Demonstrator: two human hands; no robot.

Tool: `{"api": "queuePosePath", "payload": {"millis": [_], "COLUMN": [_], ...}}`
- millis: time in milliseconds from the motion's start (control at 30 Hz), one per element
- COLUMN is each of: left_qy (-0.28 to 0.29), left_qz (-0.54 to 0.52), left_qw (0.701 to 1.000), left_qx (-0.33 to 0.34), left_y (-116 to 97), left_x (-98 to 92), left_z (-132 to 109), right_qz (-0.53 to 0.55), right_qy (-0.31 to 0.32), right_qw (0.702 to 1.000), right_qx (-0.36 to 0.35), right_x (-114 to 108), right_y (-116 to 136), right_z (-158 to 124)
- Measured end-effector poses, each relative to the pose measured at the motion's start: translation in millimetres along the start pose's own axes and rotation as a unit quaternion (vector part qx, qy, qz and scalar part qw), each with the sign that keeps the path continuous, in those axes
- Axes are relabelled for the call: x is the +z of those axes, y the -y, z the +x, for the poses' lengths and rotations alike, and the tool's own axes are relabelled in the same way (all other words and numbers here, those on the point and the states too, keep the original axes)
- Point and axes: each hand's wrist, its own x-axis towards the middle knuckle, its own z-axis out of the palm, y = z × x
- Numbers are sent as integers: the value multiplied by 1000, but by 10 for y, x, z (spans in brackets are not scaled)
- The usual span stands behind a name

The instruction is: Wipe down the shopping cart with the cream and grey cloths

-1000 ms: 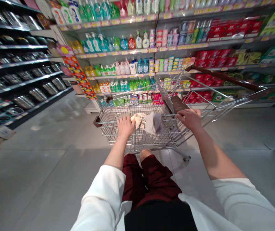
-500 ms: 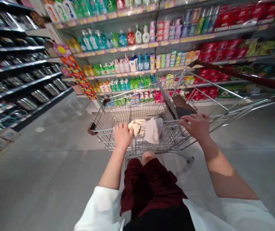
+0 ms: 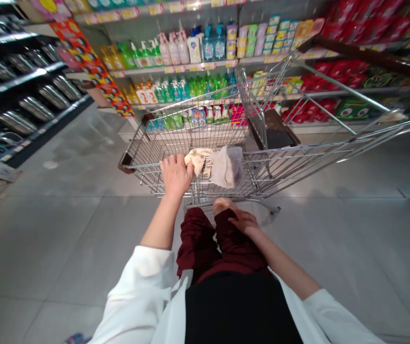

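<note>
Store aisle. White shelves [image 3: 176, 66] carry plastic pump bottles [image 3: 207, 45] and red boxes [image 3: 337, 71]; black racks [image 3: 47, 130] hold steel pans [image 3: 36, 109]. Patterned hanging strip [image 3: 90, 62] beside shelves. Grey tile floor [image 3: 65, 239].

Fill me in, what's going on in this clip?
A person stands in a supermarket aisle with their left hand on the near rail of a wire shopping cart. Their right hand is off the cart, resting at the knee of their maroon trousers. A cream cloth and a grey cloth lie in the cart beside the left hand. Shelves of bottled liquids stand ahead.
</note>
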Motion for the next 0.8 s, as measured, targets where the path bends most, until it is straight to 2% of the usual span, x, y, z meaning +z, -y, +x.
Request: {"api": "queuePosePath", "payload": {"millis": [67,167,267,333,433,567,667,733,800], "left_qy": [6,5,-2,-4,-9,-27,-33,-29,-26], "left_qz": [-15,-21,-10,-4,3,19,25,18,13], "left_qw": [1000,1000,1000,1000,1000,999,999,999,999], "left_qx": [-2,-8,-5,1,9,14,21,29,37], "left_y": [5,18,31,38,52,89,123,145,164], "left_x": [3,17,27,25,21,44,49,36,21], "left_z": [-5,-7,1,5,0,-6,9,24,37], "right_qz": [36,75,121,147,169,182,199,214,204], "right_qy": [29,14,-33,-72,-110,-145,-177,-230,-326], "right_qw": [999,997,992,986,979,971,961,939,898], "right_qx": [25,19,27,30,4,-44,-76,-137,-213], "right_x": [146,163,143,159,244,357,148,-200,-647], "right_y": [71,165,247,270,216,46,64,247,554], "right_z": [116,416,721,809,680,273,44,-43,-72]}}
